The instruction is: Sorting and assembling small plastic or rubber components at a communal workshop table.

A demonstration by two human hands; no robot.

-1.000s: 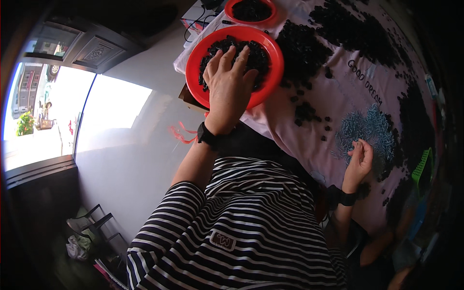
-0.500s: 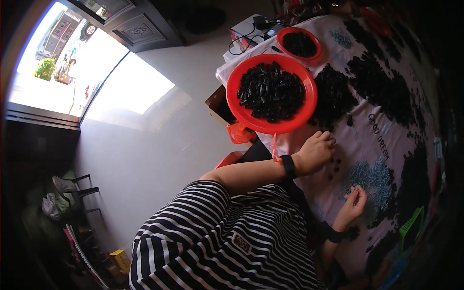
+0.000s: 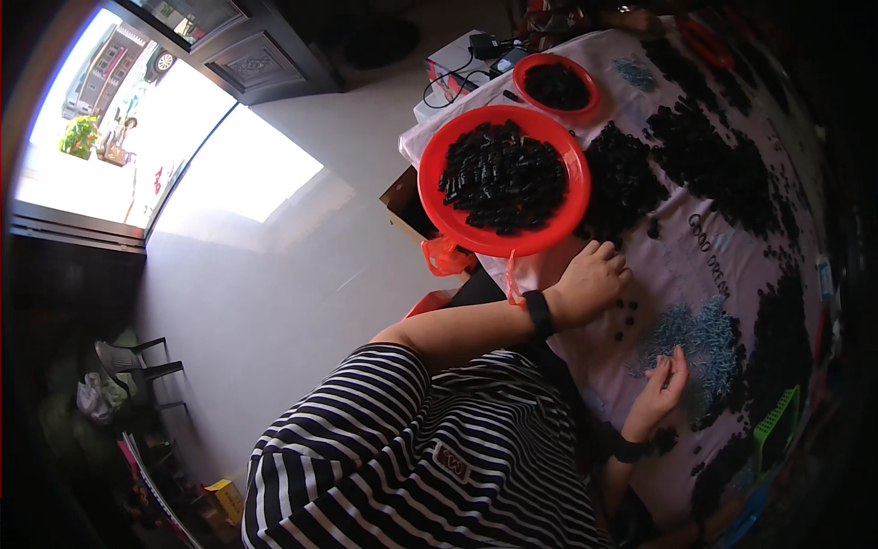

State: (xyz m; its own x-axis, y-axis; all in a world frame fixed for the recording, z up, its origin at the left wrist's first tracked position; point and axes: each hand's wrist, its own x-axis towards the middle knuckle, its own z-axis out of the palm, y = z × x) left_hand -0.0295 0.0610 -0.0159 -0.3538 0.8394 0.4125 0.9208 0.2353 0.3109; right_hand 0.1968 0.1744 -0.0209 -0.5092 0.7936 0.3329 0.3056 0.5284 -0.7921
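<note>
Table cloth (image 3: 732, 274): pale, printed fabric, strewn with dark heaps; its far edge fades into shadow.
Large tray (image 3: 439, 197): round, glossy red plastic, filled with small black pieces (image 3: 503, 176).
Small tray (image 3: 585, 82): same red, farther back, also holding black bits.
Blue pile (image 3: 697, 331): tangle of tiny pale-blue parts, too small to make out.
Left hand (image 3: 594, 279): knuckles up, fingers curled loosely over loose black pieces; anything held is hidden.
Right hand (image 3: 665, 384): fingertips pinched together at the blue pile's edge; what they pinch is unclear.
</note>
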